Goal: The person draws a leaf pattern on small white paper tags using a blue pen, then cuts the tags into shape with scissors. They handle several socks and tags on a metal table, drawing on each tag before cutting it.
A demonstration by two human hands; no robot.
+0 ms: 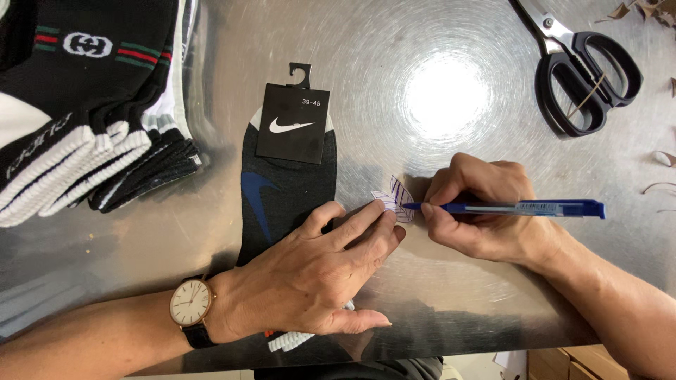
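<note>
Blue pen [521,207], gripped in the right hand [486,211], marks a small paper tag [394,199] that the flat, spread left hand [317,278] pins beside a dark sock [282,190].

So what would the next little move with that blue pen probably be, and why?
Probably another short stroke across the small white tag. The right hand holds the blue pen with its tip on the tag's edge, blue lines already cover part of it, and the left hand's fingertips pin it flat beside the dark sock.
</note>
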